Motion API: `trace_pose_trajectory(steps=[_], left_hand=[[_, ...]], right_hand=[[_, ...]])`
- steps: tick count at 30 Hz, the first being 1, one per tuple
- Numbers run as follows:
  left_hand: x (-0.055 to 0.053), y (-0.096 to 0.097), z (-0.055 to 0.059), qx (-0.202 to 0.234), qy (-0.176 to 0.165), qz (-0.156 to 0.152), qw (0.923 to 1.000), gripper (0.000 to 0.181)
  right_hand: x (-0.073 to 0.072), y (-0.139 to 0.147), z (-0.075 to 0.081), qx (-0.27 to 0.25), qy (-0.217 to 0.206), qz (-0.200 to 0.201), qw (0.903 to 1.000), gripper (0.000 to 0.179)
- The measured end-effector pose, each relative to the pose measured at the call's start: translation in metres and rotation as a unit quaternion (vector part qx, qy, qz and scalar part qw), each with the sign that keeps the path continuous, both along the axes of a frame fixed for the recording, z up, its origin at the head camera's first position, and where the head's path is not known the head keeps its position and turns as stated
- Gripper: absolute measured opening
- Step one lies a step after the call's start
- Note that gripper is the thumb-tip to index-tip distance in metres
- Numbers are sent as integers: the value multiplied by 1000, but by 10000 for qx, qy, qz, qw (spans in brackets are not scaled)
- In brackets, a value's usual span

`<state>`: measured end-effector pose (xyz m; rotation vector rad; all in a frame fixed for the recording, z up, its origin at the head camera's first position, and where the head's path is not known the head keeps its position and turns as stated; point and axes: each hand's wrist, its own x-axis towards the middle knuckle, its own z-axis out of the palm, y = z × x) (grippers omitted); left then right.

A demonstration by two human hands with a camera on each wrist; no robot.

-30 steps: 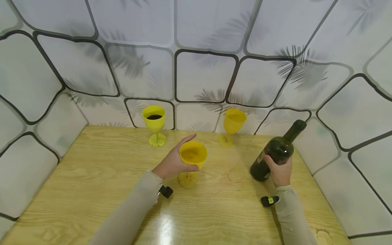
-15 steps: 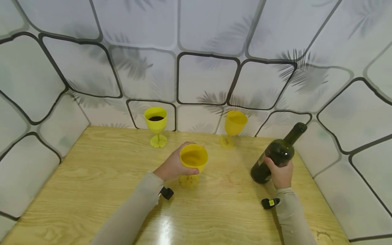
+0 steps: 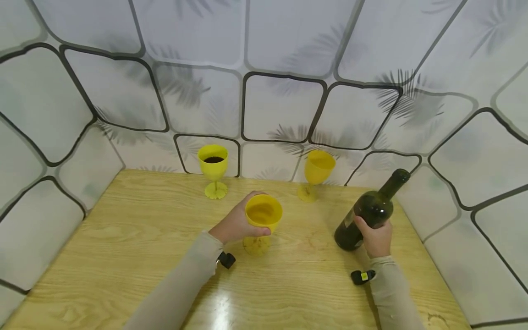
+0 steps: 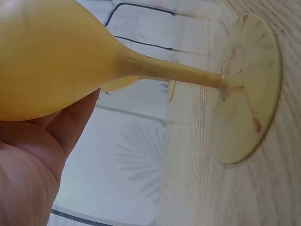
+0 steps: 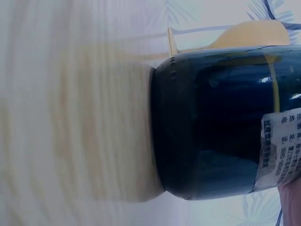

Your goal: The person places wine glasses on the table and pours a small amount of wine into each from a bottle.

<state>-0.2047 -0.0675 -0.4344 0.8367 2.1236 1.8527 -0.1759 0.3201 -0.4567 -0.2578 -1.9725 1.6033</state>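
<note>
1. Two hands are holding things: the left hand (image 3: 235,223) curls its fingers around the bowl of a yellow, stemmed goblet (image 3: 264,214), whose round foot stands on the pale wood-grain table (image 3: 309,284).
2. At three o'clock from it, the right hand (image 3: 378,239) grips a dark green glass bottle (image 3: 374,206), its base at the table.
3. Toward half past ten, a lime-yellow stemmed goblet (image 3: 213,171) contains dark liquid.
4. At two o'clock, an orange-yellow stemmed goblet (image 3: 319,169) stands near the patterned wall (image 3: 284,110).

Leaf-patterned walls (image 3: 284,110) and wooden tabletop (image 3: 309,288) look domestic.
</note>
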Motion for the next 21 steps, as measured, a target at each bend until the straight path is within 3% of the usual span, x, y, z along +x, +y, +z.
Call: trace_pose_trajectory(steps=[10, 16, 21], left_hand=[[-1, -1, 1, -5, 73, -14, 10000, 84], [-1, -2, 1, -21, 9, -11, 10000, 85], [0, -1, 2, -18, -30, -46, 10000, 84]], right_hand=[[7, -25, 2, -258, 500, 864, 9947, 54], [13, -47, 2, -501, 842, 1703, 9805, 58], [18, -60, 0, -472, 980, 2037, 9730, 61]])
